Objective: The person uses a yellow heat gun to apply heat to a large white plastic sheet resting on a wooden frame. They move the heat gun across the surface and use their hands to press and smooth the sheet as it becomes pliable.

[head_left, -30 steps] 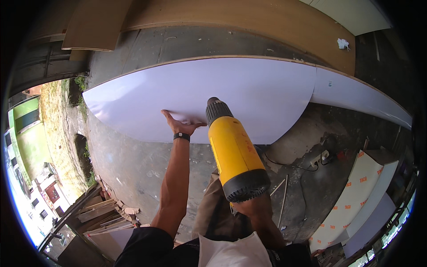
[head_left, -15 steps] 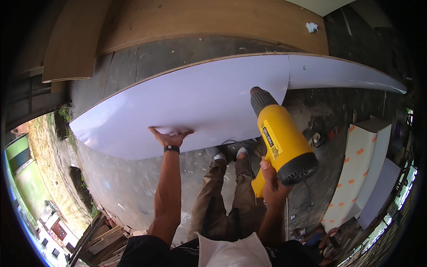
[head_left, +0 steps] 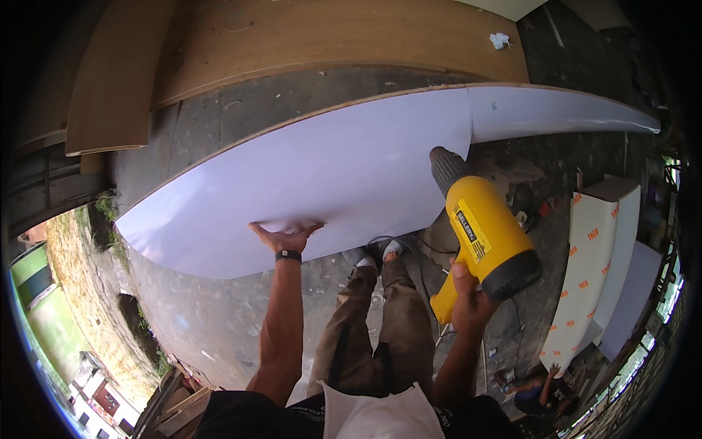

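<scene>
Pinning the white laminate sheet (head_left: 329, 175) flat on its wooden board, left hand (head_left: 284, 238) presses open-palmed at the sheet's near edge. Right hand (head_left: 468, 296) closed around yellow heat gun (head_left: 486, 234), nozzle aimed near the sheet's seam, apparently for warming.

Left hand (head_left: 284, 235): fingertips hidden under the edge of the white sheet (head_left: 329, 175). Right hand (head_left: 468, 293): palm and fingers mostly hidden behind the yellow heat gun (head_left: 486, 234) handle. Heat gun nozzle tip: dark, detail too small to tell. Wooden board (head_left: 336, 36): top cut off by the picture's edge. Stacked panels (head_left: 599, 271): lower ends lost in the dark rim.
</scene>
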The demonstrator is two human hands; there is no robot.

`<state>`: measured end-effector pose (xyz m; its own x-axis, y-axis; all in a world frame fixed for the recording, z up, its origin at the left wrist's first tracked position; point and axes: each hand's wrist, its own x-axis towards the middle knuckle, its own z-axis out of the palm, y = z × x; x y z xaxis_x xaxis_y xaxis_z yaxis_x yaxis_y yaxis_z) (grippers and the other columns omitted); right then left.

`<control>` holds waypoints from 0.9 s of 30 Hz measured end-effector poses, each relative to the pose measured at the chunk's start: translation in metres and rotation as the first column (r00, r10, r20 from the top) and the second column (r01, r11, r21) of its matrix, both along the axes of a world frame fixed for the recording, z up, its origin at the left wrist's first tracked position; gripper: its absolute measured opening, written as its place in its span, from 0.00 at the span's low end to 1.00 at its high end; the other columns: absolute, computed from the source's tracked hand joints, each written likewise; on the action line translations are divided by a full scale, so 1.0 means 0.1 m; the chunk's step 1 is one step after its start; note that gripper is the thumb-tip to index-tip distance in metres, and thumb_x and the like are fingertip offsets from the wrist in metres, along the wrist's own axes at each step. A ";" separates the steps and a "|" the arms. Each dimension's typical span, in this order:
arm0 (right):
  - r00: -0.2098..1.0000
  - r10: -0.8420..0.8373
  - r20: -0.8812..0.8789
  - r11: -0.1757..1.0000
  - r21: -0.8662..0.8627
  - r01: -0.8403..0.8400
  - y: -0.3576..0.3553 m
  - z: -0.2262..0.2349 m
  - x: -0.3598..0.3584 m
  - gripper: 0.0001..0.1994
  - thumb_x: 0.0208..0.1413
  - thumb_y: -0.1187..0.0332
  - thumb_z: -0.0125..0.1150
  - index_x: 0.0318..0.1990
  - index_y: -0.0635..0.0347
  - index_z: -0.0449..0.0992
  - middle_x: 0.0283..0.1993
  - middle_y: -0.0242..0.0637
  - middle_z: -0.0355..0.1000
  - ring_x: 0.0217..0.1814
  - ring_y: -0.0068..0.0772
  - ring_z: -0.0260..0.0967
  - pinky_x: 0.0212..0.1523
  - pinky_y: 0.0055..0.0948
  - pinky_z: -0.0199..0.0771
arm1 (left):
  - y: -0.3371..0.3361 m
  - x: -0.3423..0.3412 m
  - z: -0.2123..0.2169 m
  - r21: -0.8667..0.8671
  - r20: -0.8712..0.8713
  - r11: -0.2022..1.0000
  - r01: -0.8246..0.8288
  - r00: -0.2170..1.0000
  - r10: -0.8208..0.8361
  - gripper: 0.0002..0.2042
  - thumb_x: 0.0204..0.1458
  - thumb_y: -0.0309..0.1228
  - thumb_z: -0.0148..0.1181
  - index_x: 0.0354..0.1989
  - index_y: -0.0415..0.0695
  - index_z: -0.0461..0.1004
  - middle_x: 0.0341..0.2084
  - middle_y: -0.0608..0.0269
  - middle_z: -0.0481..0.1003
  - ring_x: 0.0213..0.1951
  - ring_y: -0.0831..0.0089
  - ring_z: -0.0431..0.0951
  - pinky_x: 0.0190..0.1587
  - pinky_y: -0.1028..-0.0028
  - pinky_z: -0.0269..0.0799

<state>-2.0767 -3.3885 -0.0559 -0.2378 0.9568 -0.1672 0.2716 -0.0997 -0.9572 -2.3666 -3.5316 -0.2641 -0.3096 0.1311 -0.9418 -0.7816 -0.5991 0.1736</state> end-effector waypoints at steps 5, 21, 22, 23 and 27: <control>0.999 0.000 0.043 0.999 0.054 -0.003 0.05 -0.04 -0.01 0.25 0.62 0.71 0.60 0.63 0.69 0.58 0.54 0.49 0.70 0.49 0.39 0.74 0.50 0.37 0.77 | -0.02 0.02 0.02 0.004 0.020 1.000 -0.023 1.000 0.023 0.63 0.43 0.79 0.47 0.76 0.49 0.24 0.76 0.52 0.24 0.75 0.46 0.19 0.67 0.24 0.27; 0.963 0.269 -0.006 0.961 -0.066 -0.268 -0.21 -0.08 -0.24 0.26 0.63 0.73 0.58 0.66 0.66 0.58 0.60 0.50 0.68 0.53 0.40 0.74 0.56 0.39 0.74 | -0.13 0.03 -0.13 -0.007 -0.019 0.999 -0.037 0.999 0.037 0.63 0.43 0.76 0.52 0.76 0.48 0.26 0.75 0.49 0.36 0.73 0.40 0.42 0.64 0.21 0.31; 0.951 0.309 -0.008 0.949 -0.060 -0.309 -0.24 -0.08 -0.26 0.25 0.63 0.74 0.58 0.66 0.66 0.58 0.59 0.50 0.68 0.53 0.40 0.73 0.56 0.39 0.74 | -0.13 0.03 -0.11 0.010 -0.025 1.000 -0.028 0.999 0.028 0.62 0.45 0.75 0.52 0.76 0.49 0.26 0.75 0.50 0.35 0.74 0.40 0.40 0.64 0.20 0.32; 0.937 0.349 -0.012 0.936 -0.053 -0.349 -0.27 -0.08 -0.28 0.25 0.63 0.74 0.58 0.66 0.66 0.58 0.59 0.50 0.68 0.53 0.39 0.73 0.56 0.39 0.73 | -0.15 0.02 -0.12 -0.015 -0.032 0.999 -0.031 0.999 0.031 0.62 0.45 0.75 0.52 0.76 0.49 0.26 0.75 0.50 0.34 0.74 0.40 0.39 0.64 0.20 0.32; 0.950 0.312 -0.011 0.939 -0.152 -0.310 -0.25 -0.10 -0.16 0.23 0.66 0.69 0.57 0.64 0.70 0.60 0.57 0.51 0.71 0.53 0.39 0.73 0.57 0.38 0.73 | -0.16 0.04 -0.16 -0.034 -0.049 0.999 -0.030 0.998 0.028 0.63 0.44 0.77 0.52 0.76 0.49 0.25 0.75 0.49 0.31 0.74 0.39 0.36 0.63 0.20 0.33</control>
